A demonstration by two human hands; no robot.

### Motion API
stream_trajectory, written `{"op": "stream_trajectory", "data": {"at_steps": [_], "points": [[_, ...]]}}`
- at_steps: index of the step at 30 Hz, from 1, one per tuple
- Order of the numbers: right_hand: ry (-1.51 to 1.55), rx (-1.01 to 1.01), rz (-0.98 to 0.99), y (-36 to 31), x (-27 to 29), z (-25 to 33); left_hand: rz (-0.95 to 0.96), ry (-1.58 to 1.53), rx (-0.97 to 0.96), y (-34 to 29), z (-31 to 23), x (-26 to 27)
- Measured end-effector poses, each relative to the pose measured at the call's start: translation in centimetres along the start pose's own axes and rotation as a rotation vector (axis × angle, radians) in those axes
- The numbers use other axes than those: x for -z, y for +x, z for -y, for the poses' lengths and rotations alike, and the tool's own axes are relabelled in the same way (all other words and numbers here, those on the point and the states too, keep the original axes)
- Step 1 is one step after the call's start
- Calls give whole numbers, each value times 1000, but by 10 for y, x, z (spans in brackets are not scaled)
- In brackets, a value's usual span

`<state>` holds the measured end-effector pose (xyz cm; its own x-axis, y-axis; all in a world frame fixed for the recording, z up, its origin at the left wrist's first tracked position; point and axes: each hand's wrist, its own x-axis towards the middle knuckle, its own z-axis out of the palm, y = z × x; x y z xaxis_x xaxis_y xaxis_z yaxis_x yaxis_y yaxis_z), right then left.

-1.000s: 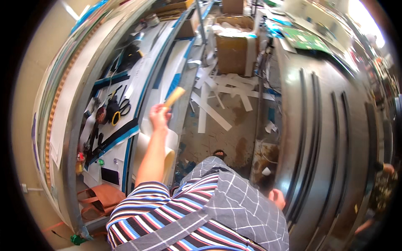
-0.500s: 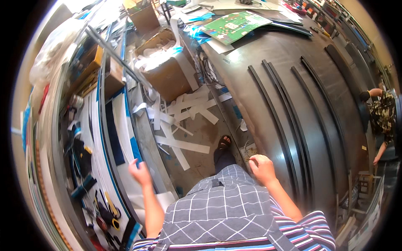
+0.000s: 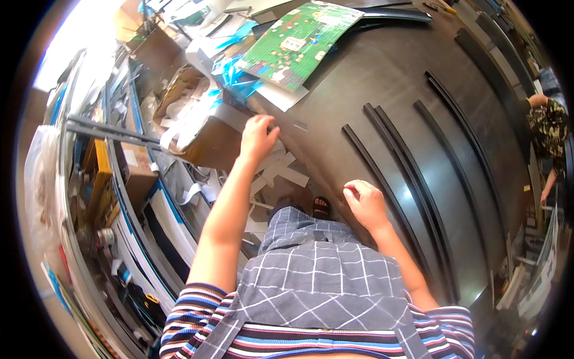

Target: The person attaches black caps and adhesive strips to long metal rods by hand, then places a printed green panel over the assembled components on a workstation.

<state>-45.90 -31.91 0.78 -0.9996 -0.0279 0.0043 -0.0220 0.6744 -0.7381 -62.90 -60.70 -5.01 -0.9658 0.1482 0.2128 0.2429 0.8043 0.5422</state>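
Observation:
My left hand (image 3: pixel 259 139), its fingers curled in and holding nothing that shows, is raised in front of the cardboard box (image 3: pixel 210 139), near the table's left edge. My right hand (image 3: pixel 366 203) is loosely closed with nothing visible in it. It hovers by the table's near left edge, just left of the closest black strip (image 3: pixel 375 164). Several long black strips lie roughly side by side on the dark metal table (image 3: pixel 335 119). Toward the table's far end lies a green printed panel (image 3: pixel 299 42) with small coloured pictures, partly over a white sheet (image 3: pixel 283 96).
Crumpled blue film (image 3: pixel 236 75) sits beside the panel. White offcuts (image 3: pixel 286 173) litter the floor by my sandalled foot (image 3: pixel 321 207). A metal rack (image 3: pixel 113 143) with boards and boxes runs along the left. Another person's camouflage clothing (image 3: pixel 547 128) shows at the far right.
My left hand has risen from beside the rack toward the table's left edge. My right hand has moved slightly forward. The view has turned and shifted, bringing the green panel nearer.

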Motion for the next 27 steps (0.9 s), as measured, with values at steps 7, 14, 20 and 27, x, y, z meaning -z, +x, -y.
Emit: {"op": "stream_trajectory", "data": {"at_steps": [7,14,20,27], "points": [[59,-339,-80,3,-25,17,221,348,250,132,46,-18],[98,-586,-283,-12,-59,32,423,183,316,174,74,-11],[156,-627,-346,-3,-90,56,458,115,312,183,93,-24],[210,-649,-339,0,-107,66,602,-900,603,148,53,28]]}}
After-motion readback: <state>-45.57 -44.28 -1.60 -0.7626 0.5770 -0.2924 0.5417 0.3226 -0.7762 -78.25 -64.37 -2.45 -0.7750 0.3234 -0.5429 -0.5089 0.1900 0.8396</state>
